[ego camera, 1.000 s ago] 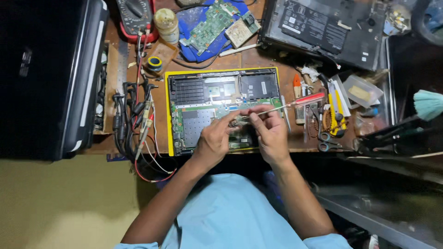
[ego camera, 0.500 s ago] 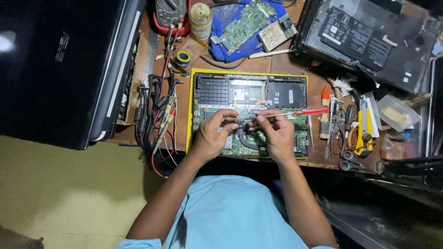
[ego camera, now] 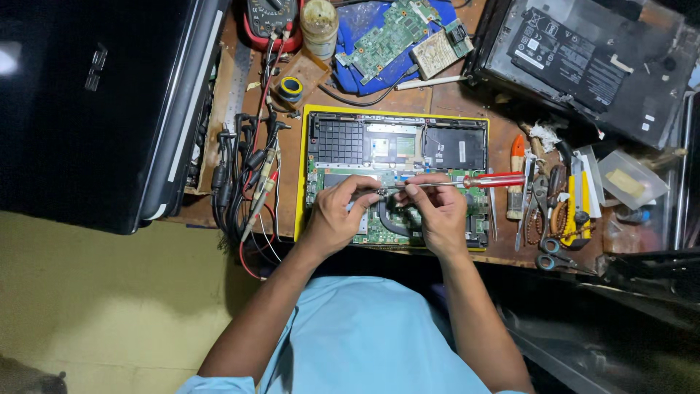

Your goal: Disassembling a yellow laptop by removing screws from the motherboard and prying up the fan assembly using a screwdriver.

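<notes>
Head view, looking straight down. Brown wooden workbench (ego camera: 452,98), heavily cluttered; pale yellowish floor at 8 o'clock, the person's light blue shirt at 6 o'clock. A large closed black laptop (ego camera: 95,109) fills 10 o'clock. At 12 o'clock: a red-cased multimeter (ego camera: 271,18), a small jar (ego camera: 319,22), a loose green circuit board (ego camera: 386,29) on blue cloth. At 2 o'clock a second opened laptop base (ego camera: 590,62), dark, underside up. A tangle of black and red leads (ego camera: 248,182) lies at 9 o'clock of centre; a spread of hand tools (ego camera: 558,211), pliers and scissors among them, at 3 o'clock. Centre: an opened laptop chassis (ego camera: 397,142) on a yellow mat (ego camera: 300,175), green mainboard exposed. The screwdriver (ego camera: 467,182) lies over the chassis with its long axis nearly horizontal, red handle toward 3 o'clock, metal shaft and tip toward 9 o'clock, tip just at the left hand's fingertips; whether the tip touches the board cannot be told. Left hand (ego camera: 337,215): forearm rising from 7 o'clock, fingers curled in, thumb and forefinger pinched together around the shaft's tip end. Right hand (ego camera: 437,211): forearm rising from 5 o'clock, fingers curled and closed on the shaft near its middle, handle protruding free past the knuckles. The two hands sit just beside each other above the lower half of the mainboard.
</notes>
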